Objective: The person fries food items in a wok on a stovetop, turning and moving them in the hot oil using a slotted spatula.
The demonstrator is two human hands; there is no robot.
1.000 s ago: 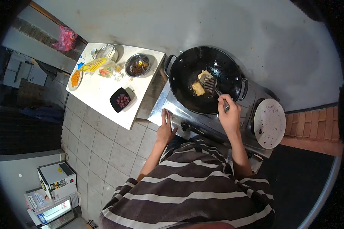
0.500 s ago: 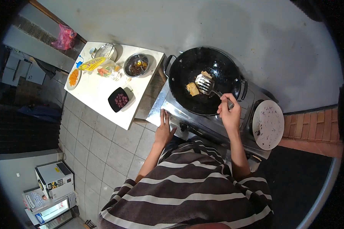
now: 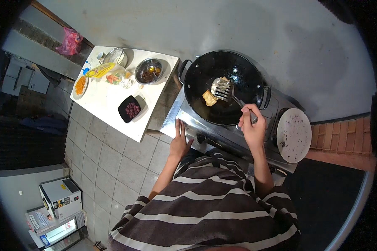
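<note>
My right hand (image 3: pixel 254 129) is closed around the handle of a slotted metal spatula (image 3: pixel 223 89). Its head lies inside a black two-handled wok (image 3: pixel 205 69) on the gas stove (image 3: pixel 188 109). A browned block of food (image 3: pixel 209 98), perhaps tofu, sits beside the spatula head, and another pale piece (image 3: pixel 225 79) is mostly hidden behind it. Dark, shiny oil coats the pan. With fingers stretched out, my left hand (image 3: pixel 179 144) rests on the stove's front left edge and holds nothing.
Right of the wok, a speckled white plate (image 3: pixel 294 136) sits on the stove. A white table (image 3: pixel 109 102) at left carries a metal bowl (image 3: pixel 148 71), a black dish of purplish pieces (image 3: pixel 130 109), an oil pouch (image 3: pixel 109 73) and a plate of orange shreds (image 3: pixel 80 87).
The spatula head has shifted slightly left in the wok. The browned block has moved a little left and shows a different, more golden face. My left hand has stayed put.
</note>
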